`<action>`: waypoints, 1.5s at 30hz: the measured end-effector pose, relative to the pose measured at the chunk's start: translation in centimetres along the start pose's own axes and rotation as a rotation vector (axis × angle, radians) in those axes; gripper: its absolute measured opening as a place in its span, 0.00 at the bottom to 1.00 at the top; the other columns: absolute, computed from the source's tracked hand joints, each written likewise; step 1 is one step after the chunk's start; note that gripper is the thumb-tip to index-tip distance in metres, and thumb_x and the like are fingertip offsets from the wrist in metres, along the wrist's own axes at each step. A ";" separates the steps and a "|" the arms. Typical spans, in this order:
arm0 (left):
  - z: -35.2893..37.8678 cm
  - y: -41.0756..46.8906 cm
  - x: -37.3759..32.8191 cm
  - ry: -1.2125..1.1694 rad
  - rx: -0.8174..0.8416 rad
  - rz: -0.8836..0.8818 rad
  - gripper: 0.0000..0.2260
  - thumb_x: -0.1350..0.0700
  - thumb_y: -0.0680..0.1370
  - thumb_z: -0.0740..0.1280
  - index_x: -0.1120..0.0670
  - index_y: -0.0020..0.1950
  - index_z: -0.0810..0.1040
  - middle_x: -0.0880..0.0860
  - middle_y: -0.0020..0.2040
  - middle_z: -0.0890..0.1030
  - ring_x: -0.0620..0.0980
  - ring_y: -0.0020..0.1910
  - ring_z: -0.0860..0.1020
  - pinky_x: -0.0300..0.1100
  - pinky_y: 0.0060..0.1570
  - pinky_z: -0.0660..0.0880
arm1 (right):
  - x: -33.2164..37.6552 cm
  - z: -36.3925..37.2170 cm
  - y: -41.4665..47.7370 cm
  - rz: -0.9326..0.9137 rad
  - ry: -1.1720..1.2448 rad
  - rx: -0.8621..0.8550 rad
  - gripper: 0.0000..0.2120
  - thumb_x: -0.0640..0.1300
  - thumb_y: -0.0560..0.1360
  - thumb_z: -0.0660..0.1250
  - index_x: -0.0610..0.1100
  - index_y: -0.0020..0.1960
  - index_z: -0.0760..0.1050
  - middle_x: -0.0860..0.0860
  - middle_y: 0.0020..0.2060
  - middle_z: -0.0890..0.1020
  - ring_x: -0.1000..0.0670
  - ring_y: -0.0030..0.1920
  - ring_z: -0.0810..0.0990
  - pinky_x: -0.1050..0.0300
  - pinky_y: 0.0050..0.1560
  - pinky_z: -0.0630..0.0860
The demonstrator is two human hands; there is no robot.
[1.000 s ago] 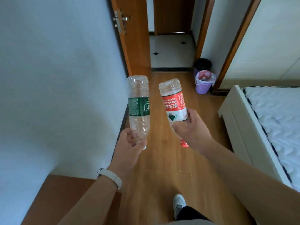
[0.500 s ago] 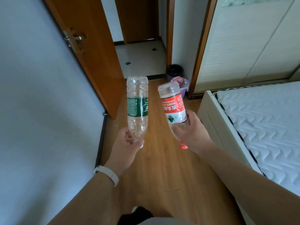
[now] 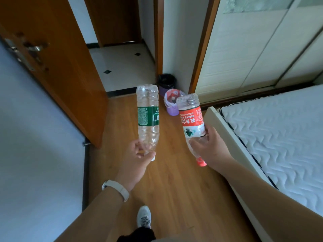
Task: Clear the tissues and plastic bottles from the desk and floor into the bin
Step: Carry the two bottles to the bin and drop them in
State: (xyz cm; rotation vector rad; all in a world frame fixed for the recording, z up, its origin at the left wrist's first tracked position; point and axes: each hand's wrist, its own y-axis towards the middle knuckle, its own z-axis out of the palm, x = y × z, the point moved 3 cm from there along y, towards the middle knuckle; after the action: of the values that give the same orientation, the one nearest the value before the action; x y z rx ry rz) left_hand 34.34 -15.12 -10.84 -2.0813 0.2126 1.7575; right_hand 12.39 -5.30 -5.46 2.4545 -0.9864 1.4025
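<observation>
While the left hand [image 3: 139, 154] curls round the neck end of a clear green-label bottle [image 3: 148, 117], cap down, the right hand [image 3: 209, 149] grips a red-label bottle [image 3: 191, 119] the same way, w/ its red cap [image 3: 201, 161] poking out below the palm. The red label reads "NONGFU SPR", the rest cut off round the curve, plus white Chinese characters, all upside down. The green label's print is too blurred to read, and the thumb hides most of that bottle's cap. Both bottles are held up over the wood floor [image 3: 174, 180], apart from each other. A lilac bin [image 3: 172, 110] w/ pink liner stands at the floor's far edge, partly hidden behind the red-label bottle. A dark bin [image 3: 166, 82] sits just behind it. Bin contents are hard to make out.
</observation>
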 end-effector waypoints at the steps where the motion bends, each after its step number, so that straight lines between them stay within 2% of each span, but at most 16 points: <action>1: -0.9 1.8 -0.5 -0.028 0.019 0.000 0.20 0.62 0.73 0.74 0.51 0.61 0.72 0.51 0.54 0.82 0.43 0.44 0.81 0.37 0.43 0.77 | 1.3 0.8 1.3 0.002 -0.009 -0.012 0.18 0.51 0.70 0.71 0.53 0.58 0.69 0.55 0.47 0.79 0.51 0.38 0.83 0.58 0.30 0.80; 6: -5.6 9.6 -2.9 -0.065 0.111 0.004 0.20 0.63 0.74 0.73 0.52 0.63 0.71 0.52 0.56 0.81 0.47 0.49 0.81 0.36 0.45 0.78 | 7.6 4.9 6.8 -0.023 -0.036 -0.059 0.18 0.50 0.72 0.71 0.52 0.58 0.68 0.56 0.46 0.78 0.54 0.36 0.80 0.66 0.27 0.74; 9: -7.6 13.5 -4.3 -0.060 0.138 0.011 0.19 0.64 0.74 0.72 0.55 0.62 0.70 0.54 0.56 0.81 0.46 0.47 0.79 0.33 0.42 0.77 | 9.7 6.8 9.3 -0.043 -0.031 -0.072 0.21 0.51 0.71 0.72 0.52 0.61 0.68 0.56 0.48 0.78 0.54 0.40 0.81 0.65 0.29 0.75; 13: -8.9 17.8 -5.2 -0.071 0.143 0.029 0.18 0.64 0.74 0.72 0.53 0.60 0.72 0.51 0.55 0.82 0.47 0.49 0.79 0.38 0.47 0.77 | 11.1 7.8 12.4 -0.033 -0.048 -0.105 0.22 0.52 0.70 0.72 0.54 0.61 0.68 0.56 0.49 0.77 0.54 0.43 0.81 0.59 0.35 0.79; 17: -9.1 21.6 -5.9 -0.056 0.167 0.034 0.20 0.63 0.74 0.72 0.53 0.63 0.71 0.50 0.55 0.81 0.45 0.49 0.80 0.38 0.46 0.76 | 11.8 8.0 15.7 -0.001 -0.038 -0.125 0.23 0.51 0.72 0.72 0.52 0.62 0.67 0.55 0.49 0.78 0.57 0.39 0.79 0.67 0.28 0.71; 20: -8.8 24.8 -5.9 -0.042 0.165 0.023 0.19 0.63 0.74 0.72 0.53 0.62 0.71 0.49 0.54 0.82 0.47 0.49 0.80 0.40 0.48 0.76 | 11.5 8.4 18.8 0.023 -0.025 -0.133 0.25 0.51 0.73 0.72 0.51 0.65 0.66 0.54 0.50 0.77 0.57 0.37 0.78 0.69 0.26 0.69; 25: -7.1 31.3 -6.4 -0.005 0.119 0.000 0.18 0.63 0.74 0.73 0.51 0.59 0.72 0.47 0.54 0.82 0.45 0.48 0.80 0.36 0.46 0.77 | 10.7 8.9 26.0 0.050 0.030 -0.133 0.25 0.50 0.73 0.72 0.50 0.66 0.66 0.57 0.48 0.76 0.58 0.34 0.76 0.72 0.22 0.67; 27: -6.0 34.4 -7.0 0.010 0.124 -0.006 0.19 0.62 0.74 0.73 0.49 0.60 0.72 0.45 0.54 0.81 0.44 0.50 0.80 0.38 0.48 0.77 | 10.5 8.7 29.5 0.052 0.057 -0.130 0.25 0.50 0.73 0.72 0.50 0.66 0.66 0.56 0.49 0.76 0.59 0.36 0.76 0.73 0.21 0.67; 30: -4.0 39.6 -8.2 0.025 0.135 -0.035 0.20 0.61 0.74 0.73 0.48 0.62 0.72 0.44 0.55 0.81 0.43 0.50 0.81 0.40 0.49 0.75 | 10.9 7.9 35.3 0.054 0.074 -0.112 0.25 0.51 0.73 0.72 0.50 0.65 0.66 0.56 0.49 0.76 0.58 0.37 0.77 0.72 0.23 0.67; 34: -0.4 46.8 -10.3 0.026 0.145 -0.060 0.20 0.62 0.73 0.73 0.49 0.61 0.72 0.45 0.55 0.82 0.45 0.50 0.81 0.44 0.52 0.76 | 11.3 5.6 42.9 0.062 0.092 -0.121 0.25 0.51 0.72 0.73 0.50 0.64 0.66 0.55 0.51 0.77 0.60 0.42 0.76 0.70 0.31 0.68; 38: 3.4 53.2 -12.6 0.032 0.157 -0.040 0.20 0.63 0.74 0.72 0.50 0.61 0.72 0.47 0.56 0.81 0.47 0.52 0.80 0.45 0.53 0.76 | 10.9 2.5 49.7 0.050 0.087 -0.132 0.21 0.51 0.72 0.73 0.52 0.59 0.66 0.56 0.48 0.77 0.61 0.42 0.77 0.68 0.32 0.68; 41: 5.5 56.5 -13.6 0.024 0.152 -0.032 0.19 0.63 0.74 0.72 0.51 0.61 0.72 0.48 0.56 0.81 0.48 0.54 0.80 0.44 0.54 0.76 | 10.6 0.8 53.6 0.050 0.086 -0.157 0.20 0.51 0.72 0.72 0.51 0.59 0.68 0.57 0.46 0.78 0.59 0.40 0.79 0.66 0.32 0.71; 45: 6.7 60.0 -14.3 0.078 0.173 -0.033 0.20 0.63 0.74 0.73 0.50 0.63 0.72 0.47 0.56 0.81 0.47 0.53 0.80 0.43 0.52 0.76 | 10.5 0.0 56.9 0.055 0.126 -0.157 0.18 0.51 0.72 0.72 0.54 0.57 0.68 0.59 0.45 0.79 0.60 0.40 0.79 0.69 0.30 0.71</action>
State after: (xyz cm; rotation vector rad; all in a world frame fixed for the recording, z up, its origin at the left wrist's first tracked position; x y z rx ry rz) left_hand 3.29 -68.88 -10.26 -2.0185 0.3387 1.5816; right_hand -18.39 -54.23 -7.52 2.2152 -1.0978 1.4186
